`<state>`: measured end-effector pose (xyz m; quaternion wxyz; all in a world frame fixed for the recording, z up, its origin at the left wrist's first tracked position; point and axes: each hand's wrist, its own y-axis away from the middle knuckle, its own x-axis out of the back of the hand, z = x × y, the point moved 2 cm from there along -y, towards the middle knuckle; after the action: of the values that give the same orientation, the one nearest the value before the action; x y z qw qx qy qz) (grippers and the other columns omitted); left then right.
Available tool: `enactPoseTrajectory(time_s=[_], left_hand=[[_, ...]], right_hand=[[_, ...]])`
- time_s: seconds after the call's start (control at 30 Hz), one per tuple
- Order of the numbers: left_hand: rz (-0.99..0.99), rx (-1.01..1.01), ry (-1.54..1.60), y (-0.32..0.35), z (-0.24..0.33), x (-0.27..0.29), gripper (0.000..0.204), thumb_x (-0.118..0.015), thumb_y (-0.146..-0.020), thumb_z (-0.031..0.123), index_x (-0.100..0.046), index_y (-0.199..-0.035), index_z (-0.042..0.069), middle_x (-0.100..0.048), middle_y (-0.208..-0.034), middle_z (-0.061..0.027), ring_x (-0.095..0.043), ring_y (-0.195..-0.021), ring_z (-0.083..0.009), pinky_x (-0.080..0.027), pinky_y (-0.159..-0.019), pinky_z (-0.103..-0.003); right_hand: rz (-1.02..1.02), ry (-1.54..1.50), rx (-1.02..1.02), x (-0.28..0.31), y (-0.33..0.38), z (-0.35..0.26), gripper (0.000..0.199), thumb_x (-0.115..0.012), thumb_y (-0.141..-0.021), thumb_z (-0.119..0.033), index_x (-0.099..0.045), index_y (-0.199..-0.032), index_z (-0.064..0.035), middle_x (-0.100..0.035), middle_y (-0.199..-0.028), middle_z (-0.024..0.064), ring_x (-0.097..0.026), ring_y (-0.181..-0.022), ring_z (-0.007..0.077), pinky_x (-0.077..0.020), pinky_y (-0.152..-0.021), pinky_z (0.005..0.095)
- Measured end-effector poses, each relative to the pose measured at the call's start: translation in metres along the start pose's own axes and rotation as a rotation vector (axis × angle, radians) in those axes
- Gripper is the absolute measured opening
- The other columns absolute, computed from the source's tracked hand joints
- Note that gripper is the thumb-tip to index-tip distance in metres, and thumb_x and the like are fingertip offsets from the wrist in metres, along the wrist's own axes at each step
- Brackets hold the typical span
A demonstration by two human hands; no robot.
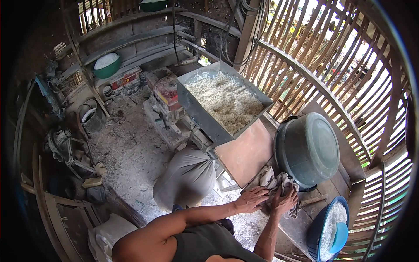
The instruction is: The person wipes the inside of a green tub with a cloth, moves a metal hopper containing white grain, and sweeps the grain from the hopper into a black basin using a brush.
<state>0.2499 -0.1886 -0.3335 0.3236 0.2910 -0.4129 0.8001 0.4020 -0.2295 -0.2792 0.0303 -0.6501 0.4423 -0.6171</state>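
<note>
My left hand lies flat with spread fingers on a crumpled grey-white cloth at the edge of a wooden bench. My right hand grips the same cloth just to the right, fingers curled into its folds. Directly behind the cloth stands an overturned grey-green basin. A metal hopper full of white grated flakes rises at the upper left of the hands, with a flat brown board sloping beneath it.
A blue bowl of white flakes with a light blue scoop sits at lower right. A filled grey sack hangs under the hopper beside a red-topped engine. Slatted bamboo walls close the right side; a green basin rests on a far shelf.
</note>
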Motion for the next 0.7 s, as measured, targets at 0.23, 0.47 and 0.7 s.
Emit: enactPoseTrajectory(time_s=[0.23, 0.47, 0.7], left_hand=[[-0.008, -0.006, -0.006, 0.0000, 0.0004, 0.0018, 0.056, -0.068, -0.082, 0.033, -0.053, -0.129, 0.008, -0.042, -0.139, -0.0110, -0.034, -0.135, -0.0282, -0.027, -0.113, -0.042], [-0.026, -0.008, 0.009, -0.0003, 0.0004, 0.0039, 0.055, -0.068, -0.082, 0.032, -0.052, -0.129, 0.007, -0.041, -0.140, -0.0119, -0.034, -0.135, -0.0289, -0.027, -0.113, -0.042], [-0.036, -0.015, 0.019, -0.0001, 0.0006, 0.0049, 0.058, -0.069, -0.081, 0.031, -0.050, -0.130, 0.006, -0.040, -0.141, -0.0130, -0.033, -0.136, -0.0297, -0.026, -0.114, -0.042]], right_hand=[[-0.004, -0.005, -0.013, -0.0005, 0.0008, 0.0013, 0.050, -0.070, -0.074, -0.030, -0.062, -0.120, -0.0122, -0.061, -0.121, 0.0116, -0.054, -0.106, 0.0329, -0.0381, -0.092, 0.0455], [-0.013, 0.006, -0.027, -0.0004, 0.0007, 0.0005, 0.051, -0.070, -0.074, -0.030, -0.061, -0.121, -0.0121, -0.061, -0.121, 0.0117, -0.054, -0.107, 0.0330, -0.0376, -0.092, 0.0461], [-0.010, -0.017, -0.017, 0.0012, 0.0016, 0.0001, 0.050, -0.069, -0.076, -0.031, -0.061, -0.122, -0.0117, -0.061, -0.121, 0.0116, -0.053, -0.109, 0.0333, -0.0373, -0.093, 0.0463]])
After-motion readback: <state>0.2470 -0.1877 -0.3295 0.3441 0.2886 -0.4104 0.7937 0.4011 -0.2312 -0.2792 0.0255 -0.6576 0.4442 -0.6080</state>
